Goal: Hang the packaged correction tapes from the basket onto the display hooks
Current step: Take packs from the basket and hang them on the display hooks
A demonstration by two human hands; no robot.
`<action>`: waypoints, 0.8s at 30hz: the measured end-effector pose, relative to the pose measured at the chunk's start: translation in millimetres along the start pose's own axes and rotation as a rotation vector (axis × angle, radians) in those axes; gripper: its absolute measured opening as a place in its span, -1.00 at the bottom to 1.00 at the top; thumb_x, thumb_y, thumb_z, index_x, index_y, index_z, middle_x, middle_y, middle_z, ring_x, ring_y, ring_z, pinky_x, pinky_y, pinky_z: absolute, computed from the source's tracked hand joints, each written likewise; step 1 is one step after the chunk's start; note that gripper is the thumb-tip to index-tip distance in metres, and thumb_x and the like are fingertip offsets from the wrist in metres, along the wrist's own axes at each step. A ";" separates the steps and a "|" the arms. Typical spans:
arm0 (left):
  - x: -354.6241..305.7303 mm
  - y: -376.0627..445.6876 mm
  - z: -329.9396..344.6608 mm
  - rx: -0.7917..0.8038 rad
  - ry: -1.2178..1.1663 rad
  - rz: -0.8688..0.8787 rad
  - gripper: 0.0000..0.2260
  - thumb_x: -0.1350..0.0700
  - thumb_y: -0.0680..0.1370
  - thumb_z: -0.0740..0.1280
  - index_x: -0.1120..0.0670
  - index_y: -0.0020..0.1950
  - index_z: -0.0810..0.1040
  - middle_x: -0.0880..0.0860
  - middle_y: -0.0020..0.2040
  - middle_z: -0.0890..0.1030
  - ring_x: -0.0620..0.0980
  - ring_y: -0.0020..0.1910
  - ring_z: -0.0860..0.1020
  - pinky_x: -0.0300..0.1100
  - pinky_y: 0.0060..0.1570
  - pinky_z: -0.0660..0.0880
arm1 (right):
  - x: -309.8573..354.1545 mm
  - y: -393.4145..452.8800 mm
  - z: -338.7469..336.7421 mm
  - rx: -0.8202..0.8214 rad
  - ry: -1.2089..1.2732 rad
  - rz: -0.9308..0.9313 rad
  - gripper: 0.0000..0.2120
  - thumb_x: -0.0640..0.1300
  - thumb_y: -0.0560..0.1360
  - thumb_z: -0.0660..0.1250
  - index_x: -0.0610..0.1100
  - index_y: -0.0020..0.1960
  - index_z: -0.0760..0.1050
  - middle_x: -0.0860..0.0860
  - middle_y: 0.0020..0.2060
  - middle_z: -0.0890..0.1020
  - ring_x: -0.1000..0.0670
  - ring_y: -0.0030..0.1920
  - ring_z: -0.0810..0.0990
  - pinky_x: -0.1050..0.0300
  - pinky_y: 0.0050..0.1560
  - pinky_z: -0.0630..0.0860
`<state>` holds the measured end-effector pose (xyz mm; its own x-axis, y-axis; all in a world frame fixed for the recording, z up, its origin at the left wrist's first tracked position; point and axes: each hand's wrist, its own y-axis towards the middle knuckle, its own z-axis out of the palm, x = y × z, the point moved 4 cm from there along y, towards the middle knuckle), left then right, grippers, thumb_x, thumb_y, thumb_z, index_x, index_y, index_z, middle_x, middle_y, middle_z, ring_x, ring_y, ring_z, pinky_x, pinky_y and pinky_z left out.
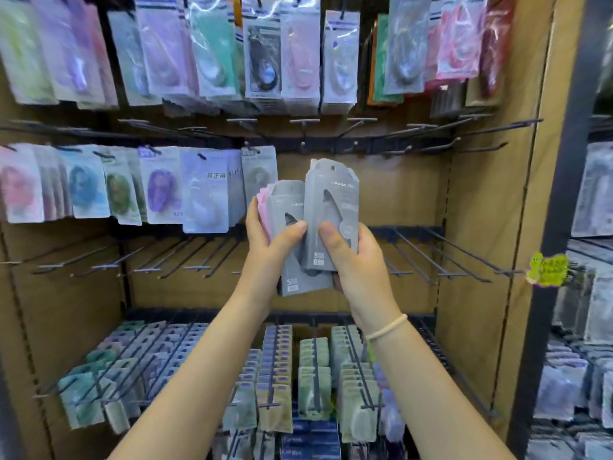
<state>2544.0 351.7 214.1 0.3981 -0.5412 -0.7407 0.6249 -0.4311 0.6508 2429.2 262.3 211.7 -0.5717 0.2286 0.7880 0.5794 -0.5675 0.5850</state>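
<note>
From the head camera I see both my forearms raised in front of a display rack, the hands meeting at chest height before the middle row. My left hand point(268, 240) grips a fanned stack of packaged correction tapes point(288, 227), thumb pressed across the front of a grey pack, fingers wrapped behind; pink packs point(263, 207) show at the left edge of the fan. My right hand point(351, 257) pinches a single grey pack point(331, 210), thumb on its face and fingers behind, and holds it upright, overlapping the front of the stack and standing a little higher. The punched hole at its top shows clearly. A pale band point(386, 328) sits on my right wrist.

Just above and behind the raised pack runs a row of bare hooks point(365, 141), sticking out toward me from a dark rail. To the left on the same rail hang filled hooks with coloured packs point(159, 187), the nearest one close beside my left hand's stack. Below my hands another row of long bare hooks point(431, 254) reaches forward on the right, and more on the left. The upper row point(265, 51) is crowded with hanging packs. The bottom row point(311, 376) is full as well, lying under my forearms. A wooden side panel point(491, 227) closes the bay on the right, with a yellow-green tag point(547, 270) at its edge. The basket is not in sight.
</note>
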 end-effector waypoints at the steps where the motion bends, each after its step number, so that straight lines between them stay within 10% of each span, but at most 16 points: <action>1: -0.7 0.6 -3.7 0.009 0.006 -0.002 -0.10 -0.17 0.36 0.50 -0.18 0.61 0.14 0.05 0.47 0.47 0.05 0.34 0.57 0.19 0.33 0.52 | 1.2 2.6 2.4 0.013 -0.017 -0.003 -0.47 0.18 0.39 0.50 -0.10 0.22 0.52 -0.05 0.08 0.71 -0.06 0.06 0.71 -0.21 0.09 0.64; 5: -8.0 2.9 -22.5 -0.028 0.000 0.019 -0.16 -0.13 0.39 0.50 -0.12 0.60 0.18 0.07 0.45 0.49 0.07 0.33 0.58 0.10 0.27 0.57 | 11.7 17.0 11.9 0.039 -0.102 -0.056 -0.60 0.11 0.49 0.40 -0.15 0.17 0.51 -0.02 -0.12 0.67 0.15 -0.29 0.64 0.27 -0.39 0.50; 13: -8.0 9.4 -58.5 -0.141 -0.171 -0.102 -0.33 0.01 0.43 0.42 0.00 0.53 0.31 0.04 0.23 0.65 -0.01 0.08 0.70 -0.13 -0.03 0.63 | 11.1 65.3 15.4 -0.059 -0.389 -0.202 -0.68 0.05 0.62 0.31 -0.13 0.27 0.46 0.10 0.01 0.60 0.29 -0.09 0.60 0.47 -0.24 0.46; 24: -8.5 20.4 -57.6 -0.082 -0.158 -0.149 -0.36 -0.03 0.43 0.44 -0.01 0.49 0.36 0.03 0.27 0.65 0.01 0.16 0.68 -0.04 0.15 0.61 | -2.1 80.4 24.7 -0.136 -0.418 -0.178 -0.68 0.05 0.63 0.30 -0.14 0.25 0.44 0.10 -0.01 0.58 0.20 -0.05 0.57 0.50 -0.27 0.44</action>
<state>2592.1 389.1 224.1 0.1914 -0.5854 -0.7878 0.7239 -0.4579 0.5161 2491.3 235.7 261.8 -0.3563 0.6143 0.7040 0.3969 -0.5826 0.7092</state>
